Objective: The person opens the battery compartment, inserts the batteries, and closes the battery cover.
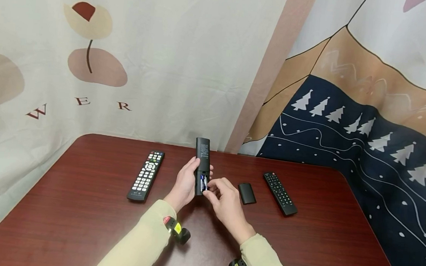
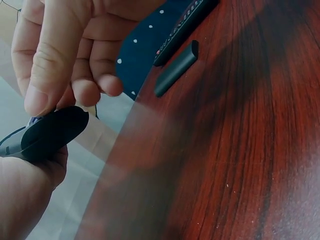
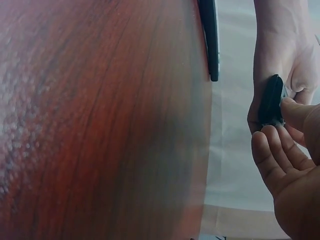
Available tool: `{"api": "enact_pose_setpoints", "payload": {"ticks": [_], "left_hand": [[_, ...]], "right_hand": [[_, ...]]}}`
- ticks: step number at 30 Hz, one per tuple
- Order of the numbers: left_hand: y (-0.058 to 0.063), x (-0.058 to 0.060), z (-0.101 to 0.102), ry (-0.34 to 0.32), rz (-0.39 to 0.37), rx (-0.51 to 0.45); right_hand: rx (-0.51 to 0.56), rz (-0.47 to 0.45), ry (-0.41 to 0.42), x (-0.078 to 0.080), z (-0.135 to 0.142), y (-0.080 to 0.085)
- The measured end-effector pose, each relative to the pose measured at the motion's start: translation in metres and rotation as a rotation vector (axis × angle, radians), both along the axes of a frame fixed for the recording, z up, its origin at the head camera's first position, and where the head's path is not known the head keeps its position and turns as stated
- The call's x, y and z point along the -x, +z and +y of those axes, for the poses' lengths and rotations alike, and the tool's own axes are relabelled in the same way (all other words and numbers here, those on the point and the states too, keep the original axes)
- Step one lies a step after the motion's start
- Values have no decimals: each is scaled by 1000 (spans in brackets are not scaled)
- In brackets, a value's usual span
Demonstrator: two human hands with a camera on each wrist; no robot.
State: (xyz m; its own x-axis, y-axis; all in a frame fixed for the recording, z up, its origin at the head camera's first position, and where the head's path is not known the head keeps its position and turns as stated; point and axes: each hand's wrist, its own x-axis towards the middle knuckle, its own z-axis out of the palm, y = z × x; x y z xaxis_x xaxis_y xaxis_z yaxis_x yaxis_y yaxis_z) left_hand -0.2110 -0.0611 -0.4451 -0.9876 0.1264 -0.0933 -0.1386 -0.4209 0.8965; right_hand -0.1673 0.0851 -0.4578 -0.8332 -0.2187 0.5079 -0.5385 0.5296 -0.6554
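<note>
My left hand (image 1: 185, 184) grips a black remote control (image 1: 204, 155) with its back side facing up and its battery compartment uncovered. Blue-and-silver batteries (image 1: 203, 181) show inside the compartment. At its lower right edge, my right hand (image 1: 228, 204) pinches a battery with thumb and forefinger, the fingertips partly hiding it. In the left wrist view, the right thumb (image 2: 47, 65) comes down onto the compartment, above the remote's rounded end (image 2: 55, 132). A loose black battery cover (image 1: 247, 193) lies on the table just right of the right hand.
A black remote with white buttons (image 1: 146, 176) lies to the left on the brown wooden table (image 1: 88, 206). Another black remote (image 1: 280, 194) lies at the right, beyond the cover. Printed curtains (image 1: 188, 63) hang behind the table's far edge.
</note>
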Motion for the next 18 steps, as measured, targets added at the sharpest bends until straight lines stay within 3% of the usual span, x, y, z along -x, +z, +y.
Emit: {"api": "enact_pose_setpoints", "payload": {"ticks": [11,18], "left_hand": [[1,0,2,6,-3,-17],[2,-1,3,6,0,-2]], "right_hand": [[27,-161,-27,-1,1,2],[160,-310,41,2,2,3]]}}
